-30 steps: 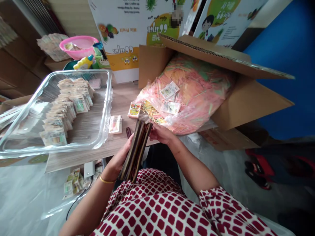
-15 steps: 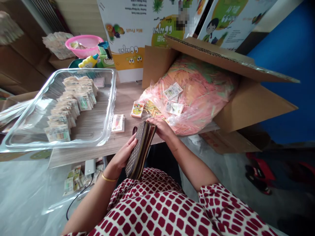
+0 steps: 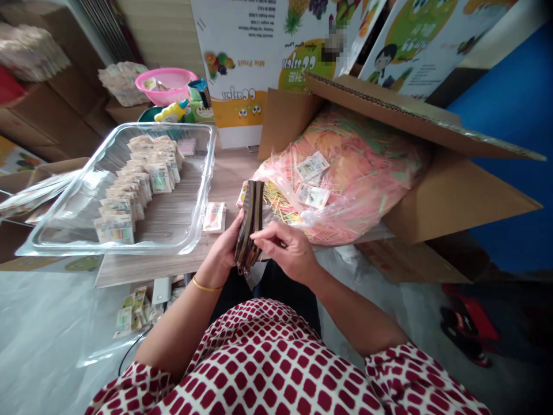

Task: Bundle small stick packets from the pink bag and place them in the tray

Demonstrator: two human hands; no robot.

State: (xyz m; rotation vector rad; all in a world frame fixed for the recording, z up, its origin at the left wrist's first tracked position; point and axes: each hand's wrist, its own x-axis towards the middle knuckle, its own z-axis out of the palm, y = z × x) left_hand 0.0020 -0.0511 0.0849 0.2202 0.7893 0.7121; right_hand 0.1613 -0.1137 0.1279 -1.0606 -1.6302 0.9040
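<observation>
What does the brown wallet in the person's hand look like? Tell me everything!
The dark brown layered wallet stands upright with its narrow edge facing up, showing stripes of brown and tan between its sections. It looks like fabric or faux leather, but the exact material is hard to tell. The person's left hand grips it above their lap, and the right hand's fingertips reach its side, perhaps touching it.

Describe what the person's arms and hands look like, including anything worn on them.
The left hand and right hand are bare, without gloves. A thin gold bangle sits at the left wrist. The sleeves are white with a dark red rounded-square pattern.
</observation>
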